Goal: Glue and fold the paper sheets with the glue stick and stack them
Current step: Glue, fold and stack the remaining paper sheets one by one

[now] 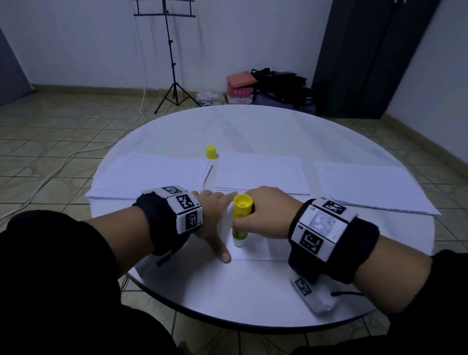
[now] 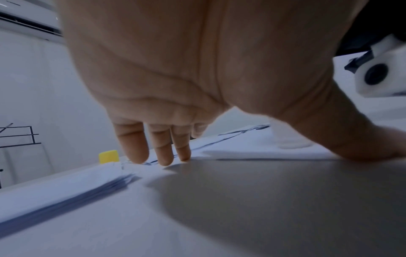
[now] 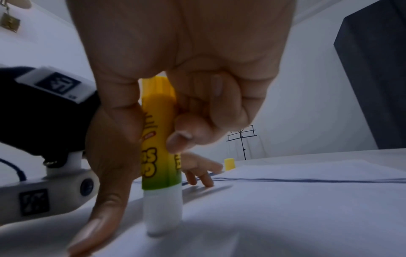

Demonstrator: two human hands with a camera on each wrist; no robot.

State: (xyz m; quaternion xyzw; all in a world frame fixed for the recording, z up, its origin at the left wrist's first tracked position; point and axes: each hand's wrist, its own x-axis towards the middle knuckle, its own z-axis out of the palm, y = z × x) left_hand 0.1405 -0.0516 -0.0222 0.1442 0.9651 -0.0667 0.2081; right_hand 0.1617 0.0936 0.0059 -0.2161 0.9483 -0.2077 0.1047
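Head view, table (image 1: 263, 300): big, round and white, under both hands.
Paper stacks: one stack (image 1: 149, 175) lies beyond the left hand, one (image 1: 257, 171) beyond both hands, one (image 1: 366, 187) beyond the right hand.
Sheet (image 1: 257, 247): flat on the table, right under both hands.
Left hand (image 1: 211, 220): fingers straight and spread, pressing down on the sheet's left edge. In the left wrist view the fingertips (image 2: 140, 156) touch the paper.
Right hand (image 1: 263, 214): fingers and thumb curled round the glue stick.
Glue stick (image 1: 241, 221): yellow and green, standing up in the right hand, just beside the left hand. Its white tip (image 3: 162, 213) pushes on the sheet.
Cap (image 1: 211, 152): yellow, alone on the table, well beyond both hands, between two stacks.
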